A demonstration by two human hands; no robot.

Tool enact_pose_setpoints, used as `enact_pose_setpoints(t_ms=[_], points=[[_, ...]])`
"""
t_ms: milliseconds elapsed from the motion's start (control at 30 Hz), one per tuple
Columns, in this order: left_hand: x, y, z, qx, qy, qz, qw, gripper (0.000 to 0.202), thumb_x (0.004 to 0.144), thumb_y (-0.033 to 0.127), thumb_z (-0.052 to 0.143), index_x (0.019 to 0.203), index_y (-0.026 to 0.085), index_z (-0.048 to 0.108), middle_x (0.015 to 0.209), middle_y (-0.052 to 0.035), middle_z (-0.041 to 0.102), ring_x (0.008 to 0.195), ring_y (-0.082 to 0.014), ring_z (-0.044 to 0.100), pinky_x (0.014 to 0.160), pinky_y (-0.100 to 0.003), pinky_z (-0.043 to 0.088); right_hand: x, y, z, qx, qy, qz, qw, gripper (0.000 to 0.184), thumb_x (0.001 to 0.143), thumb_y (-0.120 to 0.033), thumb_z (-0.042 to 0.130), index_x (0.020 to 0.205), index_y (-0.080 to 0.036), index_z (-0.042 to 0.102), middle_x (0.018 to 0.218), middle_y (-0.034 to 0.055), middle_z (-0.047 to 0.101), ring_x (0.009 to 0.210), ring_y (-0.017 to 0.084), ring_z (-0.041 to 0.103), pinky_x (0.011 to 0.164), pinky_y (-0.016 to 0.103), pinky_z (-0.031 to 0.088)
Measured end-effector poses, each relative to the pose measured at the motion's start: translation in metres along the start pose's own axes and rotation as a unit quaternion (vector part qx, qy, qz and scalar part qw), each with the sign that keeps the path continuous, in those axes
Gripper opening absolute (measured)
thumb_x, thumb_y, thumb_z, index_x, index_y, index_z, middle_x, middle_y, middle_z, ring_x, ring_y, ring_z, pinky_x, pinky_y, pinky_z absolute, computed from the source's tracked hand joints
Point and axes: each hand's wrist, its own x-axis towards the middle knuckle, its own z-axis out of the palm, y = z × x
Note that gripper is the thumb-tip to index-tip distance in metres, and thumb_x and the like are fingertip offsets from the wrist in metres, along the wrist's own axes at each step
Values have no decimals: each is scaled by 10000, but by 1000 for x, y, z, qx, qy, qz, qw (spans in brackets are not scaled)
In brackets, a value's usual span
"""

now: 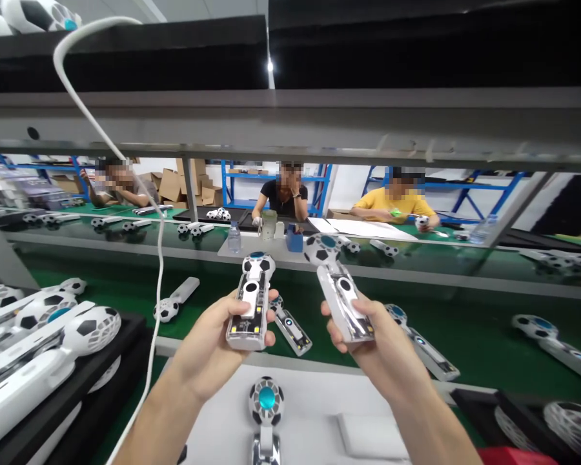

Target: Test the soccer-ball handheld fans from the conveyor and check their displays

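My left hand [217, 332] is closed around the handle of a handheld fan [255, 290] with a black-and-white football-patterned head. Its thumb rests on the white strip of the clear front, where small yellow lights show. A matching fan [341, 300] is gripped in my right hand [380, 339], its head tilted up to the left and slightly blurred. Both are held up side by side above the bench. Below them, a third fan [266, 400] with a turquoise centre lies on the white work surface [223, 413], partly cut off by the lower edge.
More fans [293, 330] lie on the green belt [348, 349] ahead. Black trays [101, 352] stacked with fans stand at left. A white cable [159, 271] hangs down on the left. Overhead runs a shelf [290, 123]. Three people sit opposite, near a water bottle [234, 237].
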Motion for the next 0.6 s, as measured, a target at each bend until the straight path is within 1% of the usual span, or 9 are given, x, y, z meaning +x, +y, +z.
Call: enact_pose_setpoints(t_ms=[67,167,233,300,400,500,600], points=[[0,-3,3,-7,-3,-4,1000,336,860,76,540,1183,97,630,1273,-180,640,842,-193,657,621,-324,595,-4,-4,0,22,-11,-1,1000,208,878,-236,550,1070,-173,598,866,68,715,569,156,621,514,254,518],[0,-8,5,-31,-37,1,999,342,841,65,510,1150,104,653,1216,-156,667,786,-181,649,577,-316,592,-6,-5,-5,66,-60,18,996,195,851,-220,596,1030,-176,657,927,73,742,670,200,697,621,309,587],[0,-9,5,-55,-62,6,997,328,829,64,499,1109,97,667,1135,-142,689,724,-162,632,534,-288,574,-5,-4,-9,88,-109,39,989,236,842,-219,623,1062,-170,693,949,82,754,735,220,725,658,323,606],[0,-10,4,-75,-79,7,994,306,831,73,499,1081,87,674,1075,-135,698,704,-154,626,515,-264,564,-4,-2,-12,101,-160,61,980,276,837,-223,638,1091,-149,718,929,101,764,756,226,739,677,316,614],[1,-11,2,-83,-107,7,991,280,845,97,515,1073,78,677,1056,-130,691,704,-144,622,532,-252,572,-4,0,-9,121,-206,65,969,290,823,-216,636,1074,-115,739,881,120,767,734,213,740,668,278,608],[2,-13,1,-45,-135,28,989,297,837,109,560,1117,105,661,1092,-121,672,741,-151,628,585,-280,595,-4,4,-2,141,-232,49,961,285,818,-199,623,1069,-110,727,926,111,759,734,199,731,637,270,603],[3,-15,-1,31,-140,68,987,366,803,108,617,1164,169,620,1094,-92,651,769,-167,636,626,-322,605,-5,7,2,112,-226,33,967,298,806,-160,624,1098,-140,679,1044,101,736,790,227,732,624,323,612]])
